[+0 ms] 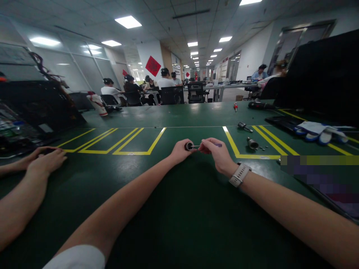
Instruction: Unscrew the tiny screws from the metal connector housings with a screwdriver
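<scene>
My left hand (179,152) is closed around a small dark cylindrical part (189,146) with a pale metal rim, its round open end turned to the right. Between the fingers of my right hand (214,151) is a thin screwdriver (218,145) with a purple handle. Its slim shaft points left and its tip meets the cylindrical part near the rim; whether it sits in a screw is too small to tell. Both hands are just above the green table (179,209). On the right lie a cup-shaped metal part (252,143) and a metal part with a shaft (245,127).
Several tiny pieces (263,147) lie beside the cup-shaped part. Farther right are white-and-blue gloves (321,132) and a dark monitor (319,74). A red-handled tool (235,107) lies toward the back. Another person's hands (46,160) rest at the left.
</scene>
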Demonstrator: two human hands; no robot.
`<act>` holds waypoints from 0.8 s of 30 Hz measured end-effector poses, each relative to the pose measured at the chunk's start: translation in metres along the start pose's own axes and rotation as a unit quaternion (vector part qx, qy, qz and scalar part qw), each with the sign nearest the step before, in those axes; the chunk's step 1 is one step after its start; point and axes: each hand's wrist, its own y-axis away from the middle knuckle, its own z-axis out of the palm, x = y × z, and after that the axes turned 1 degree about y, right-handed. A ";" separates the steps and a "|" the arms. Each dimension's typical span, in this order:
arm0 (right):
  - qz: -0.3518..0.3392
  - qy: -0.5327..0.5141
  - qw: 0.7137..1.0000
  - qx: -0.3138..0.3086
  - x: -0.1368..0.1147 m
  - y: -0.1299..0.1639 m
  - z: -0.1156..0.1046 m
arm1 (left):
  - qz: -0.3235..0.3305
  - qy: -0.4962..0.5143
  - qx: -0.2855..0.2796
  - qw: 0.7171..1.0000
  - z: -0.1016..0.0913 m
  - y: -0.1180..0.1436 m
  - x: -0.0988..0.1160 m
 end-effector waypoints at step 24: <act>0.051 -0.116 0.991 0.043 0.012 -0.008 0.009 | 0.041 -0.040 0.032 0.998 -0.003 -0.004 -0.001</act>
